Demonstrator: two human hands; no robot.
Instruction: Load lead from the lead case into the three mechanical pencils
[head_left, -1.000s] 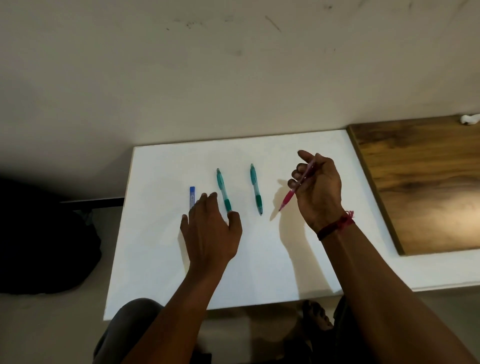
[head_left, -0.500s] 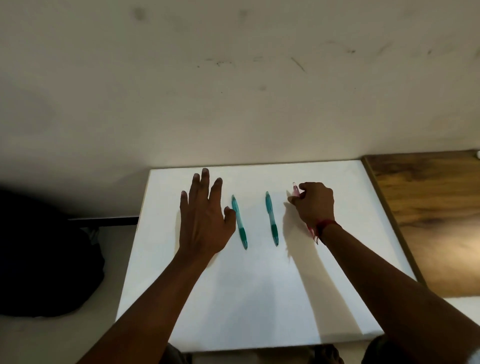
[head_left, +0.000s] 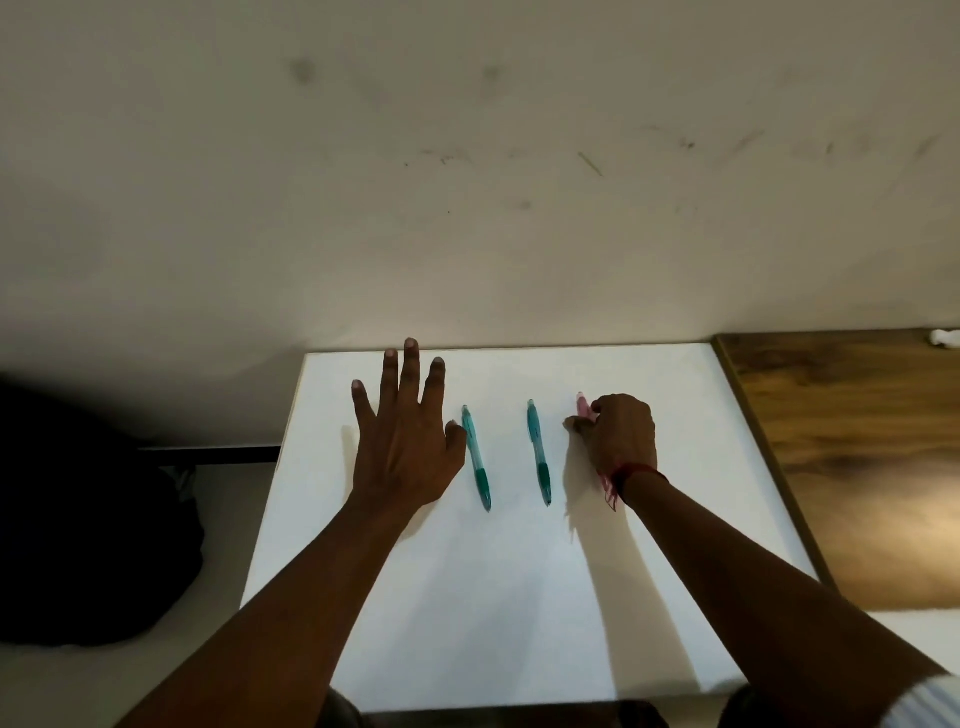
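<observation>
The pink pencil (head_left: 583, 404), raised a second earlier, is now lowered to the white board (head_left: 519, 597) in the curled right hand (head_left: 618, 436), the left hand (head_left: 402, 441) is spread flat beside the left teal pencil (head_left: 477, 457) and right teal pencil (head_left: 538, 452), and, the lead case being unseen, loading is judged unstarted.

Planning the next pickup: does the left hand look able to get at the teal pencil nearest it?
Probably yes: the left hand is open, its thumb right beside that teal pencil, which lies uncovered on the white board.
</observation>
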